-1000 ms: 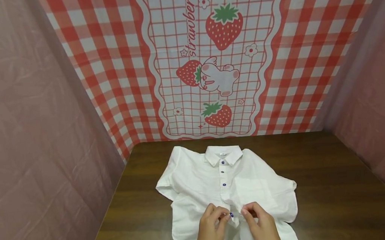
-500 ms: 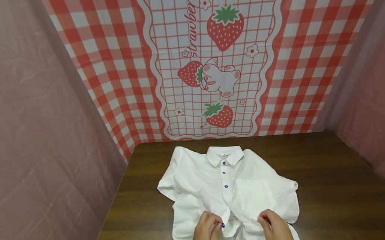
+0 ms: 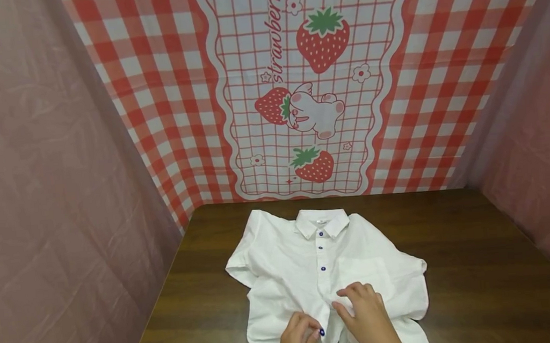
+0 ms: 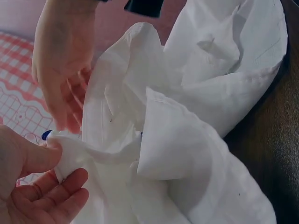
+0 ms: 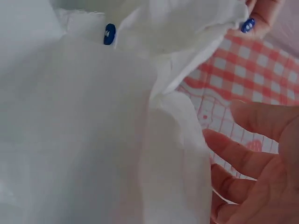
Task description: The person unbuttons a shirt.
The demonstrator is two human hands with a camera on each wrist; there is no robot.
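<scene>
A white short-sleeved shirt lies front up on the table, collar toward the back. Its upper placket is fastened with small blue buttons; lower down the front edges part. My left hand pinches the left front edge beside a blue button. In the left wrist view that cloth is lifted between thumb and fingers. My right hand hovers over the other front edge, thumb and fingers spread apart with nothing between them. In the right wrist view its fingertips are right beside the white cloth edge.
The dark wooden table extends to both sides of the shirt. A red-and-white checked cloth with strawberries hangs behind it. Pinkish curtains close in the left and right sides.
The right hand has let go of the right front edge, after drawing it rightward, and moved back toward the placket. The left hand keeps its pinch by the button, slightly nearer the front.
</scene>
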